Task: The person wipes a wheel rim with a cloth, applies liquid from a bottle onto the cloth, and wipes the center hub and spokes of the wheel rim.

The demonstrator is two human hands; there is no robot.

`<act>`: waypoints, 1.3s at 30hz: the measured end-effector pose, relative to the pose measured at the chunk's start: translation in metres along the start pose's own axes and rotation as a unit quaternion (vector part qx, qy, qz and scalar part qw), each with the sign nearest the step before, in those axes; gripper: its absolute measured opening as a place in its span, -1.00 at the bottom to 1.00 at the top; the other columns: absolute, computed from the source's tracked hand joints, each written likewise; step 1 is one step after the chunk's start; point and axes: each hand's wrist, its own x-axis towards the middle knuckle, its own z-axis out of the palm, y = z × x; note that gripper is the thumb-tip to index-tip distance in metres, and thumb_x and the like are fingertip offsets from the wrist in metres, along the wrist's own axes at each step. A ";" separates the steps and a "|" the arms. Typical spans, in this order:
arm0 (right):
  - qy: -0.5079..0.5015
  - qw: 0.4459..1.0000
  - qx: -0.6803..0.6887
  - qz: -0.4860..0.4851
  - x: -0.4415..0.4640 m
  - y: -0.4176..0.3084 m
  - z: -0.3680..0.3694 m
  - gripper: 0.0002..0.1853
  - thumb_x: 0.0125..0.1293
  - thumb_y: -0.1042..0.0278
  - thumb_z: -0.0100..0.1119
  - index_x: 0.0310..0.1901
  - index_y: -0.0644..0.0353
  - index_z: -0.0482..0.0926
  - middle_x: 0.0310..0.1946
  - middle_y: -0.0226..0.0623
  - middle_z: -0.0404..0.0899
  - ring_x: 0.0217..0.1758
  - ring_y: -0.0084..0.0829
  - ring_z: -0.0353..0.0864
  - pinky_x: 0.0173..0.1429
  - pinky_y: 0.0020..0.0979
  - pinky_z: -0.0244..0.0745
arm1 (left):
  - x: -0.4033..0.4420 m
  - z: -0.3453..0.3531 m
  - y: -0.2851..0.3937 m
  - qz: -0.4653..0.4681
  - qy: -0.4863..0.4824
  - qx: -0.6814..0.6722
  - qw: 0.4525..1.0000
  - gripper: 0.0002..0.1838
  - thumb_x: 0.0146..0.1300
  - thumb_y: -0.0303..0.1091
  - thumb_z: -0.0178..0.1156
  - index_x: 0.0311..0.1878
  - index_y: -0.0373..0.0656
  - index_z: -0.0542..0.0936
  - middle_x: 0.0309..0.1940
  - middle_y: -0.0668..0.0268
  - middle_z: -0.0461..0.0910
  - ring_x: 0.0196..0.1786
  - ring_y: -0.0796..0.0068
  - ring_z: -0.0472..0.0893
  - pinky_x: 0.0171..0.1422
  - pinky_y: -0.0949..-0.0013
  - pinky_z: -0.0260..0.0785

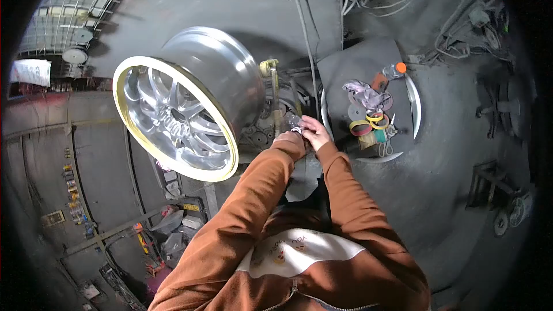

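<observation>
In the head view, a person's two bare hands meet just right of the middle of the frame, at the ends of rust-brown sleeves (230,210). Between them shows a small clear, shiny item (293,121), partly hidden by the fingers. The right hand (315,133) has its fingers bent against this item; how firmly it grips, I cannot tell. The left hand (291,141) is curled just beside it, its fingertips out of sight, so whether it holds anything cannot be told.

Left of the hands, in the upper left of the frame, a large polished silver metal wheel rim (224,60) stands tilted, its spoked face toward the lower left and yellow tape (231,164) around the face's outer edge. In the upper right, a dark grey round surface (345,72) bears a clear bottle with an orange cap (397,69), a crumpled pale lilac cloth (368,95), rolls of yellow-edged tape (361,128) and metal scissors (386,145). Tools and plastic bags (174,246) lie in the lower left. Grey cables (303,20) hang at the top centre.
</observation>
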 end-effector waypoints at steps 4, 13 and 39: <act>0.002 1.000 -0.012 -0.026 0.003 0.007 -0.006 -0.44 0.13 0.61 0.10 0.23 0.29 0.33 0.05 -0.16 0.51 0.10 -0.39 0.48 0.22 -0.38 0.36 | 0.010 0.011 -0.007 -0.013 0.030 -0.080 0.996 -0.54 0.19 -0.18 -0.01 0.10 -0.22 0.53 0.06 0.03 0.54 0.16 0.10 0.52 0.23 0.19 0.36; 0.094 0.983 0.042 0.151 -0.002 -0.019 -0.002 -0.52 0.24 0.19 0.13 0.19 0.10 0.41 0.10 -0.16 0.46 0.23 -0.20 0.40 0.10 -0.19 0.41 | 0.003 0.053 -0.050 0.073 0.188 -0.303 0.931 -0.64 0.06 -0.22 0.09 -0.13 -0.24 0.60 -0.21 -0.15 0.58 -0.03 -0.08 0.56 0.11 0.09 0.41; 0.156 0.951 -0.075 -0.258 -0.029 -0.140 0.247 -0.49 0.42 0.10 -0.18 0.16 0.42 0.36 0.00 -0.15 0.46 0.03 -0.41 0.46 0.11 -0.44 0.37 | -0.072 -0.050 -0.361 0.136 0.152 -0.355 0.912 -0.58 0.08 -0.27 0.04 -0.08 -0.42 0.48 -0.38 -0.21 0.58 -0.18 -0.11 0.61 -0.04 -0.02 0.43</act>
